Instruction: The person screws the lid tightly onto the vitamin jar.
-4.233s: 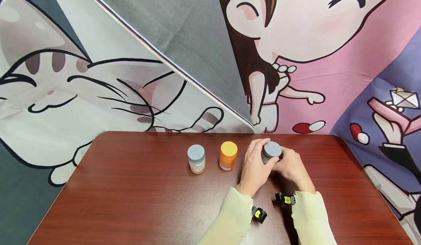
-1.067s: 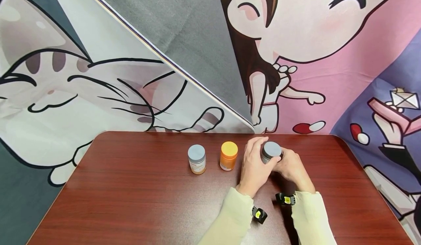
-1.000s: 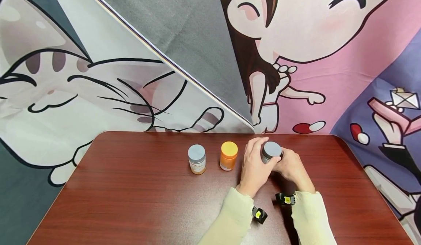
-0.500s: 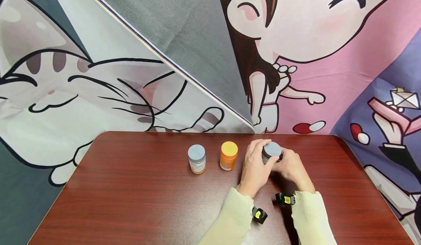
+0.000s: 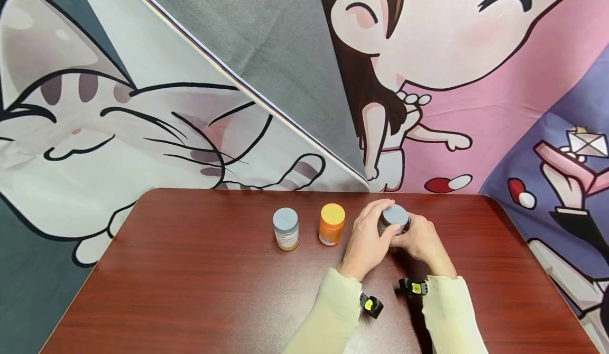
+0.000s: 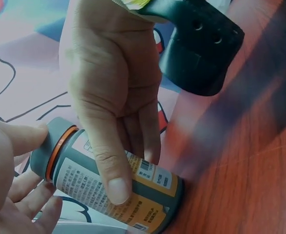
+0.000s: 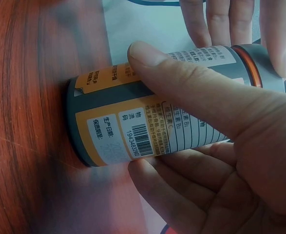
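A dark grey vitamin bottle [image 7: 155, 122] with an orange and white label stands on the table, seen upright from the head. My left hand [image 5: 367, 242] is at its grey cap [image 5: 395, 214], the thumb on the near side and fingers around the far left. An orange ring [image 6: 60, 152] shows between cap and body in the left wrist view. Lower down, my right hand [image 5: 422, 242] grips the bottle's body, thumb across the label and fingers behind. Its hold shows clearly in the right wrist view. The palm side of the left hand is partly hidden there.
To the left of the hands stand an orange jar [image 5: 331, 224] with a yellow lid and a white-labelled jar [image 5: 286, 230] with a grey-blue lid. All are near the back edge of the brown table [image 5: 214, 290]. A cartoon-printed cloth [image 5: 285, 42] rises behind.
My left hand has shifted slightly left and toward me, its thumb sliding back along the cap's near side. The right hand, the bottle and the other jars keep nearly the same places.
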Motion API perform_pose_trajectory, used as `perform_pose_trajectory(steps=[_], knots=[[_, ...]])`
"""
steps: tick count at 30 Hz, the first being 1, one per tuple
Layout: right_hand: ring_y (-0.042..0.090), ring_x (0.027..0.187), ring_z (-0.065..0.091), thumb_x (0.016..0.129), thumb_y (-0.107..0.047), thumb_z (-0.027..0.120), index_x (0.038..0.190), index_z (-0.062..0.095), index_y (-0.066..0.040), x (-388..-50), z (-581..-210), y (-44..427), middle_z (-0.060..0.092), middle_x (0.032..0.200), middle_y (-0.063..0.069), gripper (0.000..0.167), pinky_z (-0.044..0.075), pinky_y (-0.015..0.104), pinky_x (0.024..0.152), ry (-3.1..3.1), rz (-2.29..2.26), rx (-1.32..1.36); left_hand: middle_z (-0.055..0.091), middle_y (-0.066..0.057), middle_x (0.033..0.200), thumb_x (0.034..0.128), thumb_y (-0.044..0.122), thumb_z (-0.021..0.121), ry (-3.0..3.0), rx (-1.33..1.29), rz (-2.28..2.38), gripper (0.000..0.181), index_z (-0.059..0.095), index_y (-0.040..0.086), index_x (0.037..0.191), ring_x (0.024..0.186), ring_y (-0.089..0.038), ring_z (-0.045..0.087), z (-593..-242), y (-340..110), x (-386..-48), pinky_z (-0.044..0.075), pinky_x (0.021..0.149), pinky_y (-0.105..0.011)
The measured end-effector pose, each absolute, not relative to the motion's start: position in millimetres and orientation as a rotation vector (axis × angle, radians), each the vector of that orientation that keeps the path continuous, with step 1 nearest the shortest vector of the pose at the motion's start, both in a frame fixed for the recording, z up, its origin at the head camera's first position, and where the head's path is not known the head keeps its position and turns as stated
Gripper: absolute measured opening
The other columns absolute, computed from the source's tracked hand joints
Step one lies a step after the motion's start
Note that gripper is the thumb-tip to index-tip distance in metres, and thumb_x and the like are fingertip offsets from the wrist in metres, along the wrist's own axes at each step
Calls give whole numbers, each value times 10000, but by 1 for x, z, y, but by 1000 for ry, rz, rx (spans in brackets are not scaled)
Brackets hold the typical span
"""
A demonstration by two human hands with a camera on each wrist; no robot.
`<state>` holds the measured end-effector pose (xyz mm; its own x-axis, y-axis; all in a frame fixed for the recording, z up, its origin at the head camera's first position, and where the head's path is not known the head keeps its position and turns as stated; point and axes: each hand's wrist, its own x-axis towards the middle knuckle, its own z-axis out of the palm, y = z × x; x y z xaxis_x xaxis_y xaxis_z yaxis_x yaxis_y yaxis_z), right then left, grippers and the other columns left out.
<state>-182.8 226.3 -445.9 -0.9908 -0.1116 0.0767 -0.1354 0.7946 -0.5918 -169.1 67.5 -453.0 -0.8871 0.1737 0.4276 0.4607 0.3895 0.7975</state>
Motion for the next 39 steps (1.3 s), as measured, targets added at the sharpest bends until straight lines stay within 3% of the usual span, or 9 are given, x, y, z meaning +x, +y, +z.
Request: perform_pose_trajectory(steps=[8,14,20,31,39], knots=[[414,859,663,726,-170,820,1045,689,55,-186,-445,227,714,940,212,412,526,549,763,-2983,933,197,527,-34,1410,875,250,795,-2305,-467,-1450,561,586,139,1384,1305,-156,497,-455,78,-165,401,1078,-297],[374,846,656,728,-162,809,1044,699,30,-185,-446,226,716,948,201,386,533,529,769,-2988,942,162,550,-20,1319,833,223,832,-2289,-397,-1394,568,601,144,1345,1227,-157,533,-458,83,-162,434,1027,-274],[314,788,633,719,-176,825,1013,692,48,-185,-448,226,709,892,166,393,530,483,731,-2979,956,161,557,-1,1303,857,216,810,-2321,-397,-1377,528,599,160,1338,1211,-144,539,-460,83,-164,433,1025,-265],[320,755,627,695,-197,828,1014,678,56,-184,-447,227,702,838,140,433,522,468,707,-2992,940,148,578,-2,1356,901,161,750,-2337,-548,-1345,450,608,127,1327,1221,-153,526,-458,75,-167,413,1042,-246],[327,801,640,711,-177,834,1029,694,42,-185,-448,226,716,910,170,410,532,493,734,-2992,968,156,511,1,1469,866,202,797,-2361,-527,-1435,679,499,182,1475,1353,-129,451,-456,71,-167,371,1110,-320]])
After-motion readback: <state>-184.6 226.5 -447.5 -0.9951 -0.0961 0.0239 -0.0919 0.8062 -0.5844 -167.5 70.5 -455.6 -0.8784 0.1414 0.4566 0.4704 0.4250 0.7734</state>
